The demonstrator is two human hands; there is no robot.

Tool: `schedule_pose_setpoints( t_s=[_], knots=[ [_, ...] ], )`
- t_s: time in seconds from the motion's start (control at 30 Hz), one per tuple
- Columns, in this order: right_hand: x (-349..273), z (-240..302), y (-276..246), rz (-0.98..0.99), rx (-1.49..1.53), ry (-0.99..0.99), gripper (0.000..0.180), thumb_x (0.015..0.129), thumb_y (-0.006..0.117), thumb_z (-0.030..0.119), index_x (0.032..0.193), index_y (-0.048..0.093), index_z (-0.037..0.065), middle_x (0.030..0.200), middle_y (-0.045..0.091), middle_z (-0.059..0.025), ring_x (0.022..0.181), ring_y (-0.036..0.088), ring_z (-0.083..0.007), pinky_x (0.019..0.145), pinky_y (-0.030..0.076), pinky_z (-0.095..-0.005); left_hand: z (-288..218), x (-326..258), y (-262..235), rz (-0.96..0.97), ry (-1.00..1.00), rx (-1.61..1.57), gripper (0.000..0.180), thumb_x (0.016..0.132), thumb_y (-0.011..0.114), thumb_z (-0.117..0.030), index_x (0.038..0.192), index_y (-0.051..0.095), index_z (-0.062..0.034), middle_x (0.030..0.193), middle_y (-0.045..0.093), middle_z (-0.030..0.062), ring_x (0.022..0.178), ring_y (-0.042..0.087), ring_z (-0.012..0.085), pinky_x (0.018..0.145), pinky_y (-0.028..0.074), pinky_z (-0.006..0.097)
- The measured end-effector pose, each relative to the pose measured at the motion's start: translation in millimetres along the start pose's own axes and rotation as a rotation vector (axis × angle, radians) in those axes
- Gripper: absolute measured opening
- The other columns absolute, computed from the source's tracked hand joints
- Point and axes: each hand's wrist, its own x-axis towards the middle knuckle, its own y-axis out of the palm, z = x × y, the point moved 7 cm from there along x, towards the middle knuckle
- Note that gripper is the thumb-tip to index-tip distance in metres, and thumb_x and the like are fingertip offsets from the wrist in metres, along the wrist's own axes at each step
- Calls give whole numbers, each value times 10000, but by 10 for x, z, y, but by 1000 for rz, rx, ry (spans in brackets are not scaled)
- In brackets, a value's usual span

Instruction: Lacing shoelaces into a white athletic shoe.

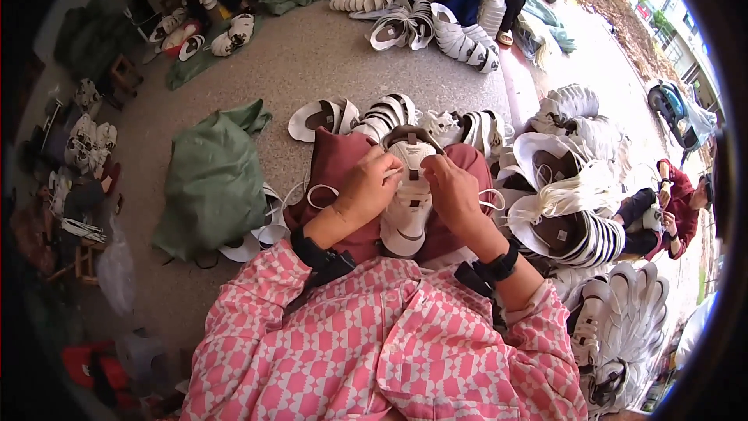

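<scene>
Head view: the person sits with a white leather shoe upper with a dark-lined collar (pixel 407 201) lying on the maroon-trousered lap (pixel 333 162), toe toward the body. The left hand (pixel 366 187) rests on the upper's left side, fingers curled together and pinched on a white shoelace (pixel 323 191) whose loop trails off over the left thigh. The right hand (pixel 453 191) sits against the upper's right side, fingers bent and closed on the lace end by the eyelets. Both wrists carry black bands, and pink-and-white patterned sleeves (pixel 366 343) fill the lower edge. A crumpled green cloth sack (pixel 210 179) lies on the speckled concrete floor (pixel 312 62), just left of the lap. Stacks of white shoe uppers (pixel 576 179) crowd the floor at the right, beside another seated person in red (pixel 679 203).
</scene>
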Motion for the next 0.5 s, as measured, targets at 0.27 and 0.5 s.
schedule_pose_setpoints(
  t_s=[0.27,0.5],
  knots=[
    [-26,-22,-2,-129,176,27,129,860,599,102,985,570,103,882,630,-95,781,631,-329,636,493,-403,45,14,166,81,-90,146,160,779,687,-105,908,628,-31,925,608,138,855,621,336,719,496,401],
    [44,-82,-104,-92,150,72,158,852,621,103,1005,598,77,916,650,-108,788,642,-312,661,503,-375,37,56,210,135,-68,269,131,803,653,-117,892,587,-47,924,606,138,851,619,354,696,493,422]
  ],
)
